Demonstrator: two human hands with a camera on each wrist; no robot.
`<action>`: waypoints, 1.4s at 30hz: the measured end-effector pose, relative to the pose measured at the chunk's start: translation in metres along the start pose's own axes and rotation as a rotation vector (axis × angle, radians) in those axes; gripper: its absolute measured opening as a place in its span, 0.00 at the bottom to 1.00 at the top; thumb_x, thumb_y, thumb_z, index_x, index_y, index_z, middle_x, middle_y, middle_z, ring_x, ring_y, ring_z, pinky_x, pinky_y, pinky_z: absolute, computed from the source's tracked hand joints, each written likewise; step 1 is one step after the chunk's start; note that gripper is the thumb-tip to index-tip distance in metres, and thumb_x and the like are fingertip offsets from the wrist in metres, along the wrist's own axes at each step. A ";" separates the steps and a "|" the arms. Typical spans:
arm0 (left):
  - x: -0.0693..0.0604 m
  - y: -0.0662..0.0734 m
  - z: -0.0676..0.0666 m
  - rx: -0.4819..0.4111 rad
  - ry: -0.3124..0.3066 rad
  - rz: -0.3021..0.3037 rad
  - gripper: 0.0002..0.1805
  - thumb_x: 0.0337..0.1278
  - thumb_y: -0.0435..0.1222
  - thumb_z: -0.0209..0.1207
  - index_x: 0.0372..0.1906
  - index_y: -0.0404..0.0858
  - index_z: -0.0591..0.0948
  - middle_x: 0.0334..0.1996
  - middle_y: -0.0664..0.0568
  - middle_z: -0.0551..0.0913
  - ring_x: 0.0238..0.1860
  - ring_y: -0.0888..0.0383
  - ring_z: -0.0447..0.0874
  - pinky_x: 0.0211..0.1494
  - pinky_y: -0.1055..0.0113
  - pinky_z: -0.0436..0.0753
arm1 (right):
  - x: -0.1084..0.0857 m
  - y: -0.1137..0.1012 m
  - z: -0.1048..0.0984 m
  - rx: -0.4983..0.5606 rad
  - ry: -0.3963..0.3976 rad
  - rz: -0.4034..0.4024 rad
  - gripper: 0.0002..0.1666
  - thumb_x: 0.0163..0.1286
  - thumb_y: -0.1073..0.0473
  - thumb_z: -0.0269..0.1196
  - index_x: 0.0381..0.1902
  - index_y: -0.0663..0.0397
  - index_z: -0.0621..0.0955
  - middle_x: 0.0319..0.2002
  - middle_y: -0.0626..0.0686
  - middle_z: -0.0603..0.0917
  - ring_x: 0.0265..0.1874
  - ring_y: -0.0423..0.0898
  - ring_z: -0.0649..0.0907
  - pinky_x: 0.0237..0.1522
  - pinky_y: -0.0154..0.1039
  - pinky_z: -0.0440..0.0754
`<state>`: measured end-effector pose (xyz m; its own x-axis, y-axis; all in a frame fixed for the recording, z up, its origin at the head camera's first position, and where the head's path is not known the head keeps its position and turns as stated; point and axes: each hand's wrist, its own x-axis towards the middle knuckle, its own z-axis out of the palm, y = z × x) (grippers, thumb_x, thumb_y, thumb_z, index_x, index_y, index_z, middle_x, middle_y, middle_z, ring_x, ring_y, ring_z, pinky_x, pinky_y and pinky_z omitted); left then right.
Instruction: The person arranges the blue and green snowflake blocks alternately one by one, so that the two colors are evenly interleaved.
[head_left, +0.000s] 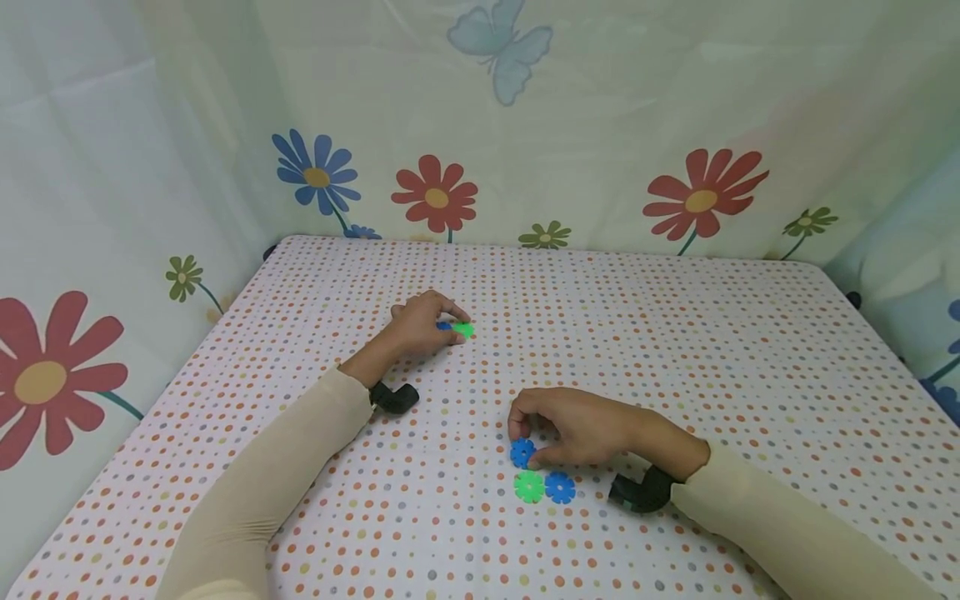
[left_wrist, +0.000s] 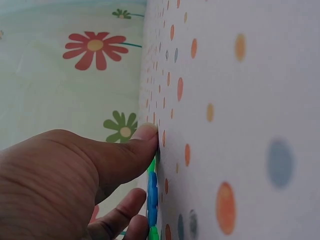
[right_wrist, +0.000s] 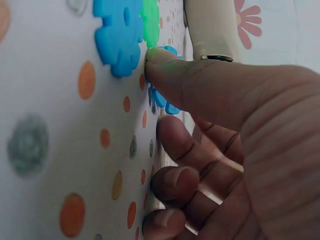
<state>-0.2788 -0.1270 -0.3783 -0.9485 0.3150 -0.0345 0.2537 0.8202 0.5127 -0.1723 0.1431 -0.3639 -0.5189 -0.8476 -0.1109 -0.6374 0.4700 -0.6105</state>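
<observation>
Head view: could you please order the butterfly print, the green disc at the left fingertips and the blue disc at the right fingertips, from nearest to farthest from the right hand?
1. Blue disc, at the right hand.
2. Green disc, leftward, at the left hand.
3. Butterfly print, high on the backdrop.

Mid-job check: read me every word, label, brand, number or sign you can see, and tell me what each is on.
None: no word, label, brand or number can be read in any view.
Green disc and the blue disc beside it: no lettering visible.
Tablecloth: printed dots only.
Curtain: printed flowers and a butterfly, no writing visible.
Black wrist devices: any marking is too small to read.
</observation>
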 end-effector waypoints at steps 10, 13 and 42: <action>0.000 0.000 0.000 0.006 -0.003 -0.005 0.14 0.57 0.48 0.67 0.50 0.58 0.86 0.62 0.54 0.75 0.56 0.50 0.74 0.60 0.42 0.59 | 0.000 0.004 0.001 0.133 -0.012 -0.067 0.12 0.63 0.55 0.70 0.44 0.34 0.83 0.36 0.39 0.83 0.31 0.36 0.76 0.32 0.30 0.76; -0.001 0.001 0.000 0.006 -0.005 -0.003 0.14 0.57 0.48 0.67 0.50 0.58 0.86 0.62 0.54 0.75 0.56 0.50 0.75 0.61 0.42 0.59 | -0.001 0.006 0.002 0.154 -0.002 -0.070 0.13 0.62 0.55 0.71 0.45 0.36 0.84 0.37 0.38 0.84 0.33 0.35 0.78 0.34 0.31 0.78; -0.002 0.002 -0.001 0.021 -0.008 -0.014 0.15 0.58 0.48 0.67 0.51 0.58 0.85 0.63 0.54 0.74 0.58 0.50 0.74 0.62 0.42 0.61 | 0.009 0.030 0.001 0.425 0.325 0.072 0.17 0.62 0.60 0.71 0.49 0.54 0.85 0.32 0.51 0.84 0.25 0.37 0.79 0.26 0.29 0.73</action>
<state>-0.2768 -0.1260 -0.3765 -0.9504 0.3073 -0.0487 0.2445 0.8345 0.4937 -0.1961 0.1492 -0.3838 -0.7451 -0.6655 0.0427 -0.3417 0.3260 -0.8815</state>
